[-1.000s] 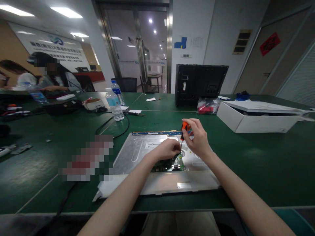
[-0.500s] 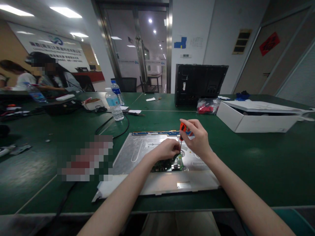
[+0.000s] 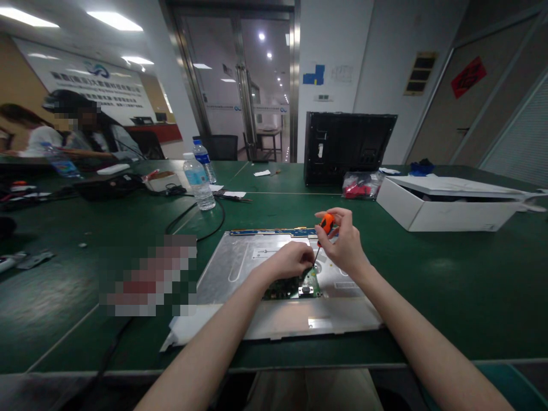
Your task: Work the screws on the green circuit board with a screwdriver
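Orange against silver and green

My screwdriver [image 3: 326, 224] is orange and black — the panel [image 3: 355, 313] silver-grey, the circuit board [image 3: 314, 279] green, the edge strip [image 3: 269, 232] blue. My tabletop [image 3: 445, 302] is dark green, the box [image 3: 460, 215] white, the casing [image 3: 349, 145] black.

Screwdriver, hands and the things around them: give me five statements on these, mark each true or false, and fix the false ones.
1. The right hand holds the orange-and-black screwdriver. True.
2. The screwdriver's shaft points up at the ceiling. False: it points down toward the green circuit board.
3. The left hand is wrapped around a water bottle. False: it is beside the lower end of the screwdriver's shaft.
4. The metal panel stands upright on its edge. False: it lies flat on the green table.
5. In the picture, the white box is right of the right hand. True.
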A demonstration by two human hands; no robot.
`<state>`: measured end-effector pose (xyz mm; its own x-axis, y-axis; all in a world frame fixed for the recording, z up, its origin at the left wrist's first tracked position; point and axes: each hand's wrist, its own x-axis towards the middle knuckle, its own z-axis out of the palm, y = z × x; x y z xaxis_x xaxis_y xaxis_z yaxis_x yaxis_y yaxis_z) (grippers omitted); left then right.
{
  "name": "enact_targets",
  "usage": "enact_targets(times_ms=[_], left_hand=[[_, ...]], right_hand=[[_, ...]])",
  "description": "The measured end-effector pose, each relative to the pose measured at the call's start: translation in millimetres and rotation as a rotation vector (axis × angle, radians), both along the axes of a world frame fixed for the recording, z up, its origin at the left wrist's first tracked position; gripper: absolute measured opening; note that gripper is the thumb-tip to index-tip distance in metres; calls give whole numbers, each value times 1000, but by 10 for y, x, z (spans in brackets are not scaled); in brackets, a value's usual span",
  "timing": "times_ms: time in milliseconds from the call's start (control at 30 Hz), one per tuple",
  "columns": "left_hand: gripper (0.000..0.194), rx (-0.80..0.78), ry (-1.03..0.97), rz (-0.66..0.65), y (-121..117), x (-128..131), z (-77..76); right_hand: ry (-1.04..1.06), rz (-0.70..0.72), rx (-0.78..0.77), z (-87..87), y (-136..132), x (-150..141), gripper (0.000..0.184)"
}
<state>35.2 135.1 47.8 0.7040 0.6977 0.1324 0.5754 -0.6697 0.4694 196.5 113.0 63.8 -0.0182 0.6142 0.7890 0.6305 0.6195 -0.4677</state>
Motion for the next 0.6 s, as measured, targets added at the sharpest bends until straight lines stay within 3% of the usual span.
enact_targets(times_ms=[233, 600], left_hand=[[15, -1, 4, 2, -2, 3, 2], [16, -9, 1, 5, -6, 5, 9]], right_hand=[[-77, 22, 95, 28, 14, 21, 31], [-61, -32, 61, -24, 21, 30, 33]])
